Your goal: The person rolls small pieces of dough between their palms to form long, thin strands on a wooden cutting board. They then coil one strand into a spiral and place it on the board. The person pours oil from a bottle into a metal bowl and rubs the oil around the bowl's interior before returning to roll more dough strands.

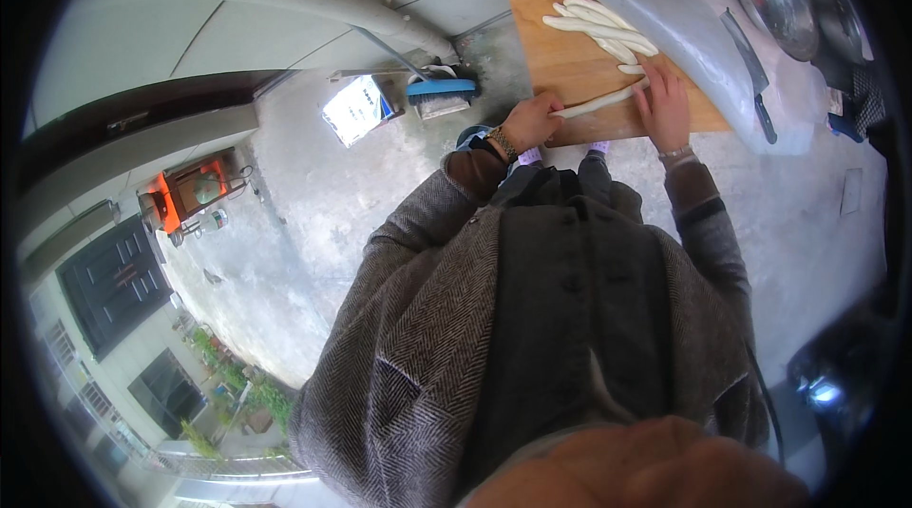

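Observation:
A long pale dough strip [600,103] lies slantwise near the close edge of the wooden board [594,71]. My left hand [534,122], with a metal watch at its wrist, is closed on the strip's left end. Over at the other end, my right hand [669,111] has its fingers stretched out and apart, the thumb side touching the dough. Just beyond my hands rests a bunch of similar dough strips [600,30], several of them side by side or overlapping. My fingertips partly hide both ends of the strip.
Right of the board, clear plastic sheeting [679,42] covers the surface, with a cleaver [746,50], a knife [765,118] and metal bowls [777,0] on it. A blue broom head [442,88] and a white-and-blue box [358,111] are on the concrete floor to the left.

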The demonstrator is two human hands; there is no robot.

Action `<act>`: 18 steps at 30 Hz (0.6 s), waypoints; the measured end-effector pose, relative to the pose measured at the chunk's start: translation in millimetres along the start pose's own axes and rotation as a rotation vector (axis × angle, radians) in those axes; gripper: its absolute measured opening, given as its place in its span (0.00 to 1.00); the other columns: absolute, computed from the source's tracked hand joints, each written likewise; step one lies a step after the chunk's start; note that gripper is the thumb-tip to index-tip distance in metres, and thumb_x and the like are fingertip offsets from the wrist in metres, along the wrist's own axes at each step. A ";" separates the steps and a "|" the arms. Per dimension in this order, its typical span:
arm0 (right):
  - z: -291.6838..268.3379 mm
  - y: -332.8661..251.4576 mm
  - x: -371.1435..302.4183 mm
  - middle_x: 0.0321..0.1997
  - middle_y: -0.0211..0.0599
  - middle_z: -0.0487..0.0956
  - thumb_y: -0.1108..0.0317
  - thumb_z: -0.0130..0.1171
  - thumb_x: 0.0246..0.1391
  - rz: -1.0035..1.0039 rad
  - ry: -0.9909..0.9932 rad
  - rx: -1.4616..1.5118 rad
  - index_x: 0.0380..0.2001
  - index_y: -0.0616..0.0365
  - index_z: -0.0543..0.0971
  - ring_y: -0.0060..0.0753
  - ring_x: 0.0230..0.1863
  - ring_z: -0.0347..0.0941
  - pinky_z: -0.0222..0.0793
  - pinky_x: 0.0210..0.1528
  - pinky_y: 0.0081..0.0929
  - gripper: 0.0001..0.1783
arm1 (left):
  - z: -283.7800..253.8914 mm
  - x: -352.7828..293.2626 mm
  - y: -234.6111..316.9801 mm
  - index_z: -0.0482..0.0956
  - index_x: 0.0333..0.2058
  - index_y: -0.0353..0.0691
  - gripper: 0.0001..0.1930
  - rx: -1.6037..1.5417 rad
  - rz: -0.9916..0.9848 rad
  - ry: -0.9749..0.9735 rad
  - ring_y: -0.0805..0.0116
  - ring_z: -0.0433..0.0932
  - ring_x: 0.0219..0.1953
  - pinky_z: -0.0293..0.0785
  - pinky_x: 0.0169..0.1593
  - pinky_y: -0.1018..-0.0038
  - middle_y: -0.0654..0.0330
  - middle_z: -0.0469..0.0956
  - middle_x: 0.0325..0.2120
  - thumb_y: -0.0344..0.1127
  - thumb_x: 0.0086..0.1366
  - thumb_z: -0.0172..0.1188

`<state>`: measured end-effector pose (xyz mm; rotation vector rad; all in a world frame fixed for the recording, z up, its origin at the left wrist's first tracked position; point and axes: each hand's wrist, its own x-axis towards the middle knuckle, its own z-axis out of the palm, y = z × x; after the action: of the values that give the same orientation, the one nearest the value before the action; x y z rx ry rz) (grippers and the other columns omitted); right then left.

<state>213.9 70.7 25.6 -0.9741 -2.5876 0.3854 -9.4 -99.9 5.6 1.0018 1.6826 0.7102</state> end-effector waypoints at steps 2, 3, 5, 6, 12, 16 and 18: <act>16.8 3.7 8.5 0.46 0.44 0.77 0.63 0.63 0.53 0.057 0.071 0.078 0.56 0.52 0.74 0.50 0.48 0.71 0.68 0.52 0.40 0.26 | 0.8 0.4 -0.4 0.76 0.43 0.37 0.13 0.070 -0.006 0.004 0.63 0.84 0.27 0.79 0.31 0.69 0.52 0.82 0.29 0.36 0.62 0.62; 23.2 8.1 10.7 0.44 0.44 0.77 0.64 0.63 0.53 0.079 0.046 0.046 0.54 0.53 0.75 0.50 0.47 0.72 0.69 0.51 0.40 0.23 | 1.1 0.5 -0.9 0.76 0.43 0.37 0.13 0.086 -0.008 -0.004 0.61 0.84 0.28 0.79 0.33 0.68 0.51 0.82 0.30 0.36 0.62 0.63; 28.8 21.1 10.8 0.41 0.45 0.78 0.67 0.62 0.54 0.023 0.063 0.011 0.49 0.56 0.77 0.50 0.43 0.73 0.70 0.48 0.39 0.19 | 0.9 1.0 -2.5 0.76 0.43 0.39 0.14 0.220 0.105 0.078 0.56 0.84 0.33 0.79 0.37 0.66 0.49 0.82 0.33 0.37 0.60 0.64; 27.4 28.9 8.0 0.39 0.45 0.78 0.68 0.61 0.54 0.094 0.087 0.036 0.48 0.56 0.77 0.49 0.41 0.74 0.71 0.46 0.39 0.17 | 0.6 1.4 -3.2 0.76 0.43 0.39 0.15 0.281 0.146 0.110 0.53 0.83 0.36 0.79 0.39 0.65 0.49 0.82 0.34 0.37 0.60 0.64; -6.7 43.7 -29.1 0.40 0.46 0.80 0.74 0.60 0.52 0.576 0.206 0.351 0.46 0.59 0.77 0.47 0.40 0.77 0.72 0.46 0.42 0.16 | -1.0 11.6 -7.2 0.77 0.39 0.41 0.12 0.281 0.262 0.180 0.48 0.80 0.40 0.77 0.43 0.61 0.50 0.81 0.34 0.35 0.57 0.64; -8.1 4.6 -34.4 0.55 0.48 0.75 0.73 0.60 0.52 0.012 0.109 -0.014 0.53 0.60 0.74 0.48 0.57 0.70 0.65 0.59 0.44 0.22 | -0.8 15.4 -7.8 0.78 0.38 0.41 0.11 0.264 0.245 0.195 0.49 0.80 0.40 0.76 0.43 0.61 0.50 0.81 0.33 0.34 0.57 0.64; 1.7 -15.8 -18.6 0.64 0.47 0.69 0.70 0.61 0.53 -0.153 -0.034 0.016 0.59 0.58 0.70 0.47 0.66 0.64 0.59 0.66 0.45 0.28 | -1.1 14.8 -8.0 0.78 0.38 0.41 0.10 0.257 0.213 0.180 0.49 0.80 0.40 0.76 0.43 0.61 0.50 0.81 0.33 0.33 0.57 0.64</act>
<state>217.1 46.4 25.7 -0.7637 -2.6639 0.3847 -14.8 -90.7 -7.5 1.3467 1.8749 0.7523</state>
